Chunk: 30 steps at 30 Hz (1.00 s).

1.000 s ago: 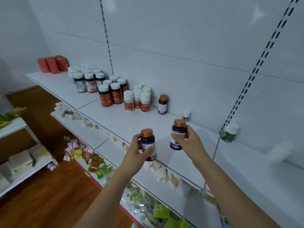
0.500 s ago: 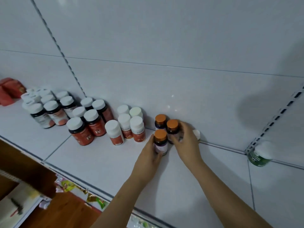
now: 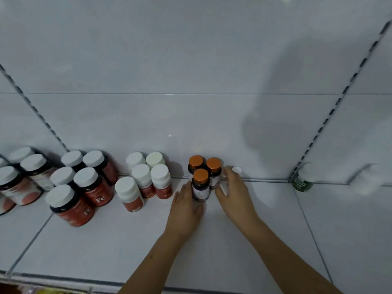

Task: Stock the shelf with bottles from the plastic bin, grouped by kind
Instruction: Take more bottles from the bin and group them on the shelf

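Note:
Three dark bottles with orange caps stand in a tight cluster on the white shelf point(image 3: 212, 240), close to the back wall. My left hand point(image 3: 186, 206) grips the front bottle point(image 3: 200, 185) from its left side. My right hand point(image 3: 235, 194) holds the back right bottle point(image 3: 214, 172) from the right. The third orange-capped bottle point(image 3: 196, 163) stands free at the back left of the cluster. Both held bottles rest upright on the shelf.
Left of the cluster stand several white bottles with orange labels point(image 3: 148, 179), then red "Fe" bottles point(image 3: 84, 187) and more white-capped ones. A small white-capped bottle point(image 3: 237, 170) sits just behind my right hand. A green bottle point(image 3: 302, 181) stands by the right upright.
Both hands carried their orange-capped bottles from mid-air to the shelf and set them beside the lone orange-capped bottle. My view has moved closer to the shelf.

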Each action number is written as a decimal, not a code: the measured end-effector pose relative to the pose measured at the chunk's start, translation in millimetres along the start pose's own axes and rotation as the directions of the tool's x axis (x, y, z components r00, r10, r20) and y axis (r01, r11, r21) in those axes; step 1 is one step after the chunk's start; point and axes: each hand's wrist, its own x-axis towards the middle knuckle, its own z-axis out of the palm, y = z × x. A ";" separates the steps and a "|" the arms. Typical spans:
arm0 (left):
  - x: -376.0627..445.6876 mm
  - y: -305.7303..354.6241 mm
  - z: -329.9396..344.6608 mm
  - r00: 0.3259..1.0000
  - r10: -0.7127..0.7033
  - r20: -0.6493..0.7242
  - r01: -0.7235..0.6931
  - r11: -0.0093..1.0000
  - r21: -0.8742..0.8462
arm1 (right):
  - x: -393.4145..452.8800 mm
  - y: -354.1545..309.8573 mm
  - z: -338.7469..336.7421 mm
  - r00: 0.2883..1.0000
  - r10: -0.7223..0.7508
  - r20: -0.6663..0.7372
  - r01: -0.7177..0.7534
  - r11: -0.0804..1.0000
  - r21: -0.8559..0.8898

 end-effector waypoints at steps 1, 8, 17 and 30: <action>-5.8 -0.6 -0.9 1.000 -0.014 0.017 0.014 1.000 0.009 | -6.6 -5.6 -3.9 0.999 0.030 -0.021 -0.030 0.999 -0.022; -75.8 -3.5 -17.0 0.987 0.106 0.119 -0.103 0.994 -0.029 | -71.7 -58.5 -32.5 0.964 0.076 -0.255 -0.102 0.991 -0.089; -187.0 46.1 -4.5 0.833 0.503 0.231 -0.427 0.850 -0.309 | -216.7 -84.4 -81.7 0.905 0.103 -0.413 -0.193 0.964 -0.184; -289.5 185.7 89.2 0.442 0.764 0.470 -0.629 0.638 -0.444 | -419.3 -44.2 -231.0 0.679 0.259 -0.687 -0.505 0.844 -0.181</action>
